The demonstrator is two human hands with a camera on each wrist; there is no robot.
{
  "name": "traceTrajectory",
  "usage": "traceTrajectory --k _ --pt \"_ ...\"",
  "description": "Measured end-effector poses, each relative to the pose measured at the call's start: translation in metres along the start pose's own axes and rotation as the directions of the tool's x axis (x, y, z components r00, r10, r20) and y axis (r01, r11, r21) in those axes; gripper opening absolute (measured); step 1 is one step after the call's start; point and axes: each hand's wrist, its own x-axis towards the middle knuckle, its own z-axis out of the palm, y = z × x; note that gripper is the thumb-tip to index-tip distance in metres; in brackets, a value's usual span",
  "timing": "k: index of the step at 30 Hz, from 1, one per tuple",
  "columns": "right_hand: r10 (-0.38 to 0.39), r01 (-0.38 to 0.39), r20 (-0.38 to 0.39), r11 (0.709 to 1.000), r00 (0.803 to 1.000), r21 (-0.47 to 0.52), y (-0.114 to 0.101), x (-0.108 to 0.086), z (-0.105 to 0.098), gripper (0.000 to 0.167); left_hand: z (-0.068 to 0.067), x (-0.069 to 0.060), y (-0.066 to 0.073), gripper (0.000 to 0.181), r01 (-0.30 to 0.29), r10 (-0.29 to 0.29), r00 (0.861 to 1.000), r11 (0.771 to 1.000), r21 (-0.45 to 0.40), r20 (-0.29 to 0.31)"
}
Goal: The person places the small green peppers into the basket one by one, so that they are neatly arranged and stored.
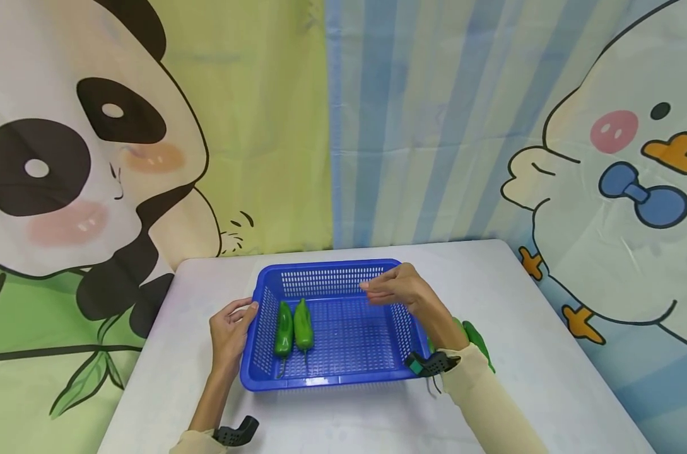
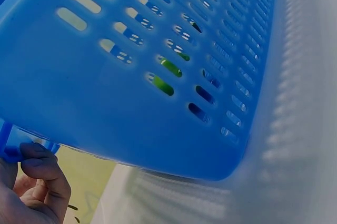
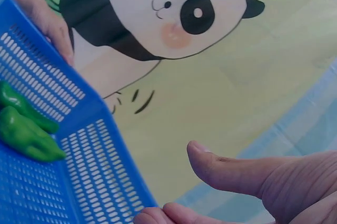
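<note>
A blue plastic basket [image 1: 332, 380] stands on the white table with two green peppers [image 1: 284, 329] [image 1: 303, 325] side by side in its left part. My left hand [image 1: 229, 329] grips the basket's left rim, thumb on the edge; in the left wrist view its curled fingers [image 2: 45, 176] hold the rim. Above the basket's right part hangs my right hand [image 1: 397, 287], holding nothing; in the right wrist view its thumb [image 3: 226, 174] stands apart from the fingers. More green peppers [image 1: 477, 343] lie right of the basket, partly hidden by my right forearm.
The white table [image 1: 332, 422] extends around the basket. Behind it hang a green curtain [image 1: 264, 126] with a panda and a blue striped curtain [image 1: 411, 126] with a white bird figure.
</note>
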Motion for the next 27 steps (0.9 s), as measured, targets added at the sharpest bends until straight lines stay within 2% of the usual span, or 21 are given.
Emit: traceTrajectory --k 17,23,27 --pt "-0.034 0.035 -0.046 0.999 0.998 0.035 -0.007 -0.023 -0.060 0.051 0.000 0.000 0.001 0.039 0.006 -0.006 1.000 1.000 0.002 -0.004" --pt "-0.047 0.051 -0.074 0.997 0.996 0.055 -0.001 -0.032 -0.082 0.050 -0.001 0.002 0.000 0.039 0.016 -0.016 1.000 1.000 -0.004 -0.004" --pt "-0.027 0.032 -0.090 0.998 0.996 0.060 0.006 -0.037 -0.096 0.051 0.000 0.002 0.000 0.040 0.021 -0.021 1.000 1.000 0.007 -0.006"
